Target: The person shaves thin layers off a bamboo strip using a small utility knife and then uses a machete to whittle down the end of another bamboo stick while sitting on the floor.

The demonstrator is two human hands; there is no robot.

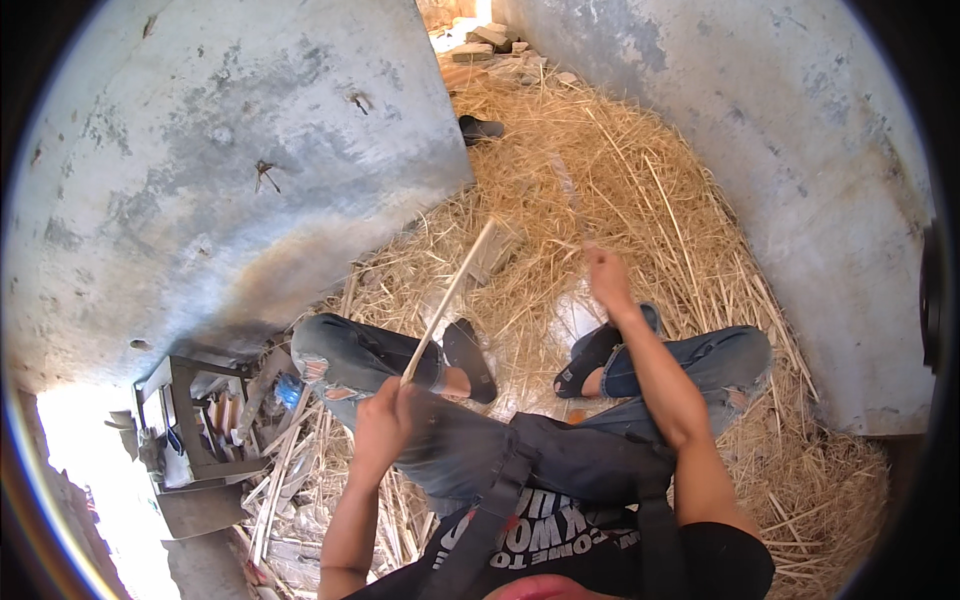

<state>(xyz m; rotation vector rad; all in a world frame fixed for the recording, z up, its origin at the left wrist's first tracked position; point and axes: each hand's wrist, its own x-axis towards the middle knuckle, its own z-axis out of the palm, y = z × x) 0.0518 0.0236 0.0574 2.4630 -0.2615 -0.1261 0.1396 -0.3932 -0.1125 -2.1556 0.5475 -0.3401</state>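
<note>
My left hand point(385, 425) is closed round the lower end of a pale, slender wooden stick point(452, 292), which slants up and away to the right over the shavings. Farther out, my right hand point(610, 283) is closed on what looks like a knife. The thin greyish blade point(565, 182) points away from me and is smeared by motion; the handle is mostly covered by my fingers. Blade and stick are apart. Below both lies a thick heap of straw-coloured shavings point(640, 200), reaching my feet in dark slippers point(470, 360).
Bare grey walls rise at the left point(250, 120) and right point(800, 200). A dark open-fronted box point(215, 425) with mixed items stands at the lower left beside loose strips. Flat stones point(485, 42) lie at the far gap, near a dark shoe point(482, 128).
</note>
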